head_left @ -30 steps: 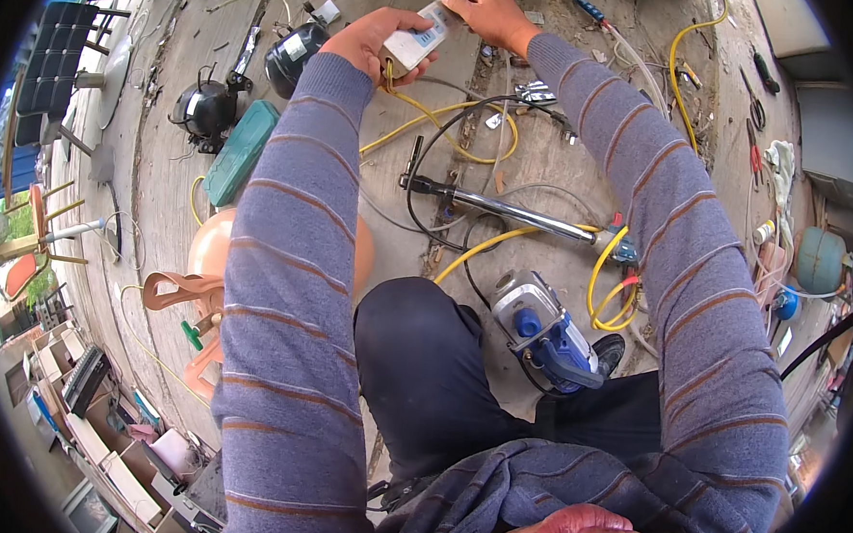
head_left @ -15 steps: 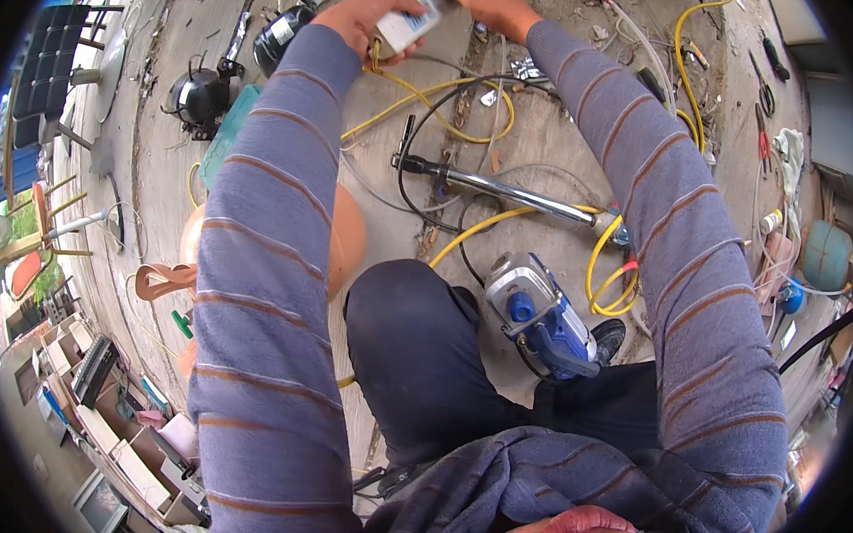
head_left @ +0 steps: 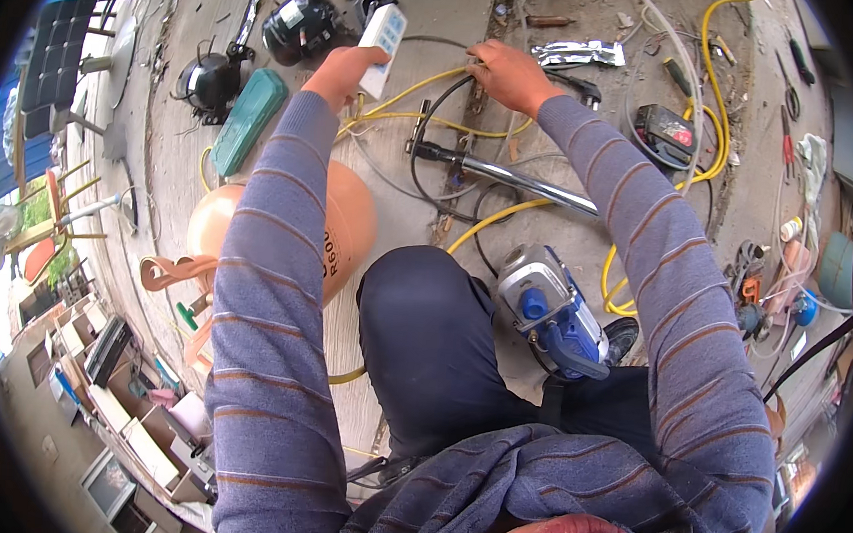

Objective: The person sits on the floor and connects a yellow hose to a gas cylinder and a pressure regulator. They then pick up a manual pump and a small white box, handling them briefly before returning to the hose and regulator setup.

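Note:
My left hand [head_left: 340, 72] grips a white power strip [head_left: 384, 40] by its side, its socket face with blue-grey outlets turned up. A yellow cable [head_left: 412, 80] runs near the strip's lower end and loops over the floor. To the right, my right hand [head_left: 510, 76] has its fingers pinched at a black cord [head_left: 437, 105], which curves down to the floor; the cord's end is hidden in the fingers. Below the hands lies a chrome floor-pump-like tube with a black T handle [head_left: 508, 179]. A blue and silver electric pump [head_left: 549, 312] stands beside my knee.
An orange gas cylinder [head_left: 351, 229] stands beneath my left forearm, near a green case [head_left: 249, 122]. Black compressors [head_left: 299, 26] lie at far left. On the right are a black and red battery pack [head_left: 665, 134], a foil packet [head_left: 580, 53] and scattered hand tools.
My hands have moved apart: the right hand came away from the power strip, down and right, to the black cord. The left hand still holds the strip, now turned more upright.

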`<state>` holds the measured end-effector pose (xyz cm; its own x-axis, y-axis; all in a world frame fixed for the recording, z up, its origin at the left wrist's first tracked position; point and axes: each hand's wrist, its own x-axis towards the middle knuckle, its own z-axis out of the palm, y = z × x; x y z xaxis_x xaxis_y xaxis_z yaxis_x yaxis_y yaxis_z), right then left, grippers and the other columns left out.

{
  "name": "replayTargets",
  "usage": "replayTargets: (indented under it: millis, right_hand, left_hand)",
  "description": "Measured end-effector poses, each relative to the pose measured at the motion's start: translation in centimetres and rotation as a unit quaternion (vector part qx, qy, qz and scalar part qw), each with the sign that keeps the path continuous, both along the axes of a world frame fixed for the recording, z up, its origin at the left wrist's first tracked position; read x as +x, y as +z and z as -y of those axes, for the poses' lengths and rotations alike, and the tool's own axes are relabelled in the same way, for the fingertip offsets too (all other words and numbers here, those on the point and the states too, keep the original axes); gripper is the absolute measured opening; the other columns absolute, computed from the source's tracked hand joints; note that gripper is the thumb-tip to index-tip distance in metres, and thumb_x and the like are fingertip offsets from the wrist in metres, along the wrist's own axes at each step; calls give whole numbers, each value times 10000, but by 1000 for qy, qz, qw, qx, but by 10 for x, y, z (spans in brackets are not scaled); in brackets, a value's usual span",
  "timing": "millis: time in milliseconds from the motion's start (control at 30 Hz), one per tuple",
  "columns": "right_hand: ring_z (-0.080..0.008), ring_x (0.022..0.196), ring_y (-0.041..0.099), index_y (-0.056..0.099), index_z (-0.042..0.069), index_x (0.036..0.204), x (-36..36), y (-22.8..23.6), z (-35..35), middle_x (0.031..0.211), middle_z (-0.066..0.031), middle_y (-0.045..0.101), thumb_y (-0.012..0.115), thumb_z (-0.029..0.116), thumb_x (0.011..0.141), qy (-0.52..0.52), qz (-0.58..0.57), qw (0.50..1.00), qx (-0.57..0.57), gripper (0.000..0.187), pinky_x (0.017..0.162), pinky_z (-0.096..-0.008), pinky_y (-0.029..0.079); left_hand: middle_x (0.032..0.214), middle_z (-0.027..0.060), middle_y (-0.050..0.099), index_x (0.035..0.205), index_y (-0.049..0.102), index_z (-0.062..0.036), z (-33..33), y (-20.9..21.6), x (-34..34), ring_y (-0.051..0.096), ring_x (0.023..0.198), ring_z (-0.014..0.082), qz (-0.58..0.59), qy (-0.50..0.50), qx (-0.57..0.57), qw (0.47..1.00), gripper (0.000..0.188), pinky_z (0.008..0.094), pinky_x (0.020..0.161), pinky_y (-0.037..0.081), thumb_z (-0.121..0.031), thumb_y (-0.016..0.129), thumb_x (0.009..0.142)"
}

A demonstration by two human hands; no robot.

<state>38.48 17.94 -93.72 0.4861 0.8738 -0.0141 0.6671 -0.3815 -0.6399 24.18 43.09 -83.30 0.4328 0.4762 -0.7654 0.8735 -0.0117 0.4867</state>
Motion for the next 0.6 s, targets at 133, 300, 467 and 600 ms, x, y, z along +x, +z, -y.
replayTargets:
  millis: [133, 300, 467, 600]
  right_hand:
    - [-406, 1056, 700, 694, 47, 1127, -31, 5, -15, 1141, -205, 715, 688, 252, 923, -31, 28, 991, -131, 290, 893, -495, 569]
    - [-415, 939, 726, 743, 54, 960, -36, -1, 0, 992, -223, 746, 632, 299, 959, -82, 58, 987, -124, 269, 829, -533, 579]
    - [-453, 832, 715, 707, 25, 988, 7, 98, -52, 897, -247, 727, 563, 331, 1015, -226, 114, 962, 106, 339, 754, -536, 574]
    - [-335, 763, 738, 674, 25, 1150, 55, 168, -74, 825, -184, 742, 668, 462, 970, -253, 96, 917, 292, 472, 694, -472, 554]
  left_hand:
    - [928, -1, 779, 1156, 735, -68, 1, -8, -6, 619, 671, 93, 33, -17, -4, 999, 387, 301, 562, 392, -349, 696, 893]
    - [1002, 50, 778, 1190, 709, -24, 3, -27, 7, 709, 768, 136, 115, -13, -28, 993, 415, 290, 653, 540, -316, 716, 895]
    - [1068, 81, 767, 1210, 696, -52, -12, 44, 37, 746, 894, 165, 216, -25, -98, 971, 407, 305, 768, 604, -338, 681, 921]
    - [849, 63, 685, 1096, 661, -56, 19, 162, 73, 652, 652, 195, 345, 26, -122, 930, 289, 347, 579, 546, -277, 594, 922]
